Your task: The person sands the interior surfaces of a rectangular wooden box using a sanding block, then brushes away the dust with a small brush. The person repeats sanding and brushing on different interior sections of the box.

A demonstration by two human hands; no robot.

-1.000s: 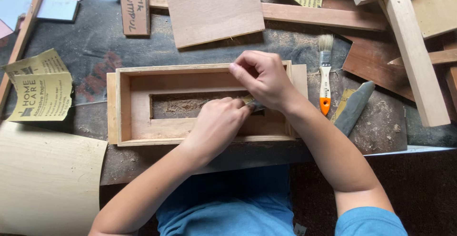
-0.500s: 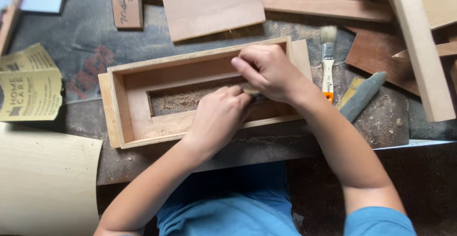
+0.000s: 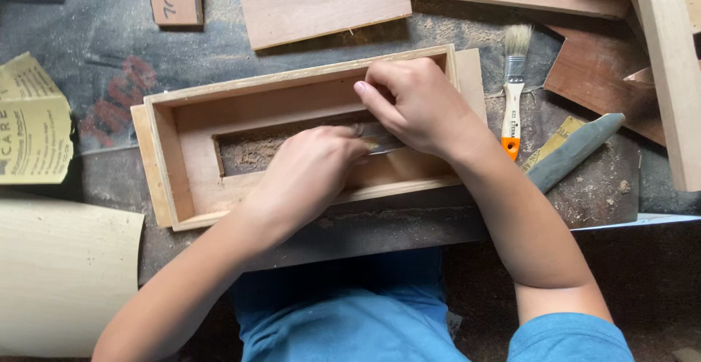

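A shallow wooden box frame (image 3: 169, 159) with a slot cut in its floor lies on the dusty work surface. Both my hands are inside it. My left hand (image 3: 303, 179) presses down near the slot's right end. My right hand (image 3: 420, 106) is curled over a small flat metal tool (image 3: 380, 143), whose tip shows between the two hands. Sawdust fills the slot (image 3: 255, 154).
A small paintbrush with an orange handle tip (image 3: 513, 92) lies right of the box, beside a grey sharpening stone (image 3: 573, 154). Wooden boards (image 3: 321, 0) and strips (image 3: 668, 70) lie behind and to the right. Sandpaper sheets (image 3: 33, 124) sit at left, a curved pale board (image 3: 62, 274) below.
The view has shifted and the box now sits tilted, its right end higher. Both hands stay in the box, worked slightly along the slot edge.
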